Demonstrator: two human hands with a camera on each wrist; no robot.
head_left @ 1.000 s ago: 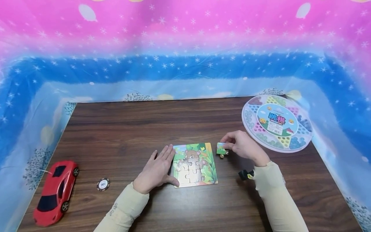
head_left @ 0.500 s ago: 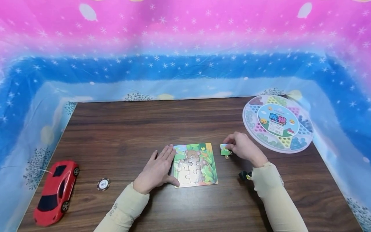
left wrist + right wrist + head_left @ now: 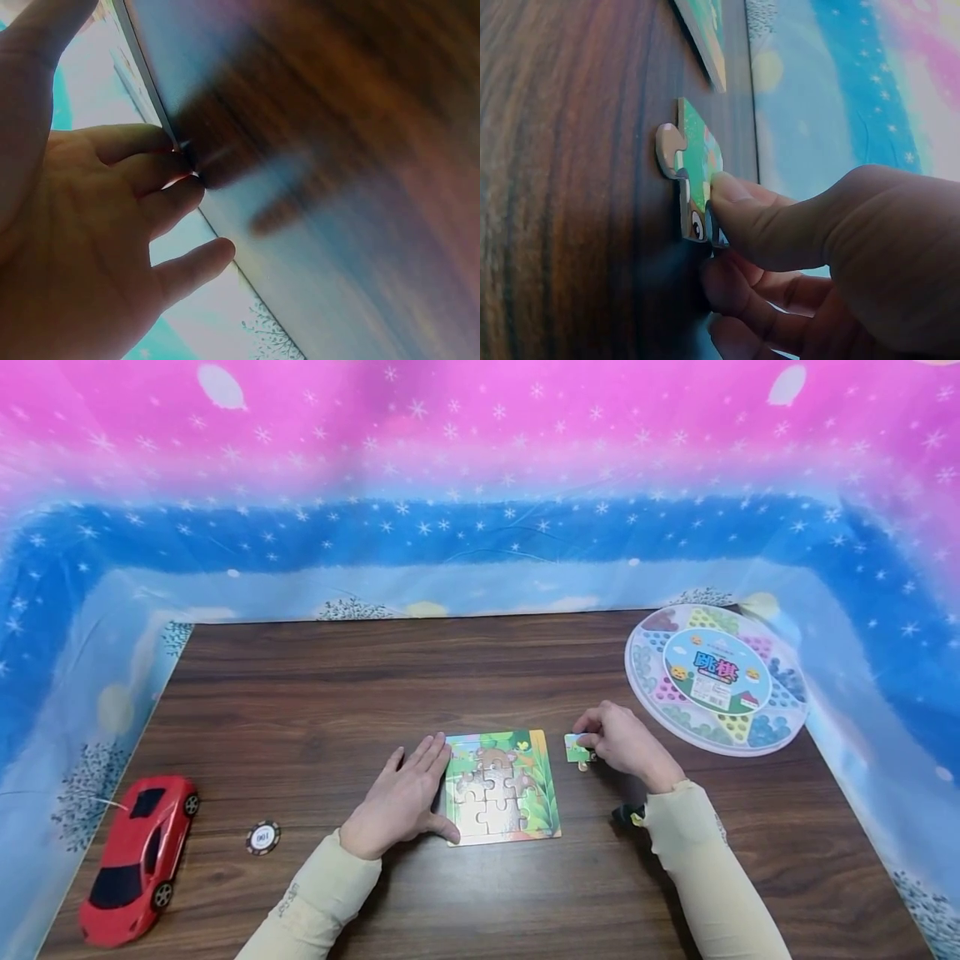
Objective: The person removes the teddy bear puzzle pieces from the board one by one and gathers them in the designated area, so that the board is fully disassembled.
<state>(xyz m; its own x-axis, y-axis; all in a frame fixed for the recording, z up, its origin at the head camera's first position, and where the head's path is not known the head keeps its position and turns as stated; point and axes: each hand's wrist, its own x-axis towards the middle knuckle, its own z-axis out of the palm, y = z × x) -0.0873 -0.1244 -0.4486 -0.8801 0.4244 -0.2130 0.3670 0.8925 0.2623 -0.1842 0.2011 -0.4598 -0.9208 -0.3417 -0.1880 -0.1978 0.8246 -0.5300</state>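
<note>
**Puzzle piece held just right of the board**

Head view: left hand (image 3: 401, 797) flat on the table (image 3: 337, 693), fingers straight and relaxed, fingertips against the left edge of the puzzle board (image 3: 501, 787), near the middle of the table's front edge. Right hand (image 3: 626, 745) just right of the board, thumb and fingers pinching a green puzzle piece (image 3: 577, 748) low over the wood, apart from the board's right edge. Round marble game (image 3: 716, 678) at the far right corner; red toy car (image 3: 135, 860) and poker chip (image 3: 262, 837) toward the front left corner.

Left wrist view: blurred; palm and loosely spread fingers (image 3: 176, 202) along the board's edge, holding nothing.

Right wrist view: piece (image 3: 697, 169) on edge against the wood, knob toward the board (image 3: 705, 37), pinched at its near side by fingertips (image 3: 739, 199).

Best handled, probably, by keeping the left hand braced so the board cannot slide, turning the piece flat, matching knob to gap before pressing, and pressing evenly rather than forcing one corner.
</note>
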